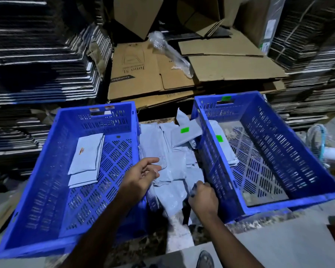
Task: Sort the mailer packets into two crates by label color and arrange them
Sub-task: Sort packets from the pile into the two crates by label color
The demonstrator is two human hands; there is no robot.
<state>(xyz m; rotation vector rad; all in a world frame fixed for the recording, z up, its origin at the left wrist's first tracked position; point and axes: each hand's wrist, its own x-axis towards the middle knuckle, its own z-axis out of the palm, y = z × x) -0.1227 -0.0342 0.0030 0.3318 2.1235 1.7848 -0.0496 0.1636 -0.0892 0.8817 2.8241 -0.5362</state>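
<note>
Left crate (46, 190): blue, slotted; holds two grey mailers (87, 157) stacked near its far left, the top one with an orange-red label too small to read. Orange-red stickers sit on its far rim.
Right crate (278, 151): blue, slotted; grey mailers (223, 144) lie against its left inner wall, one showing a green label; the crate wall hides how many there are. A green sticker sits on its far rim.
Loose pile (172, 161): grey mailers heaped on the worktop between the two crates; most label faces are turned down or covered. One mailer (186, 132) at the far end shows a green label and leans on the right crate's rim.
Left hand (141, 175): over the pile's near left, fingers loosely curled and touching a mailer's edge; whether they actually pinch it I cannot tell, motion blur smears the contact.
Right hand (203, 198): fingers clenched around the near edge of a mailer beside the right crate's corner; its label is hidden.
Worktop (259, 225): mottled, mostly covered by the crates.
Background: flattened cardboard (201, 70) and dark stacked sheets (37, 55), with crumpled clear plastic (170, 55) on top of the cardboard.
Bottom edge: a sandalled foot (205, 259), cut off.
</note>
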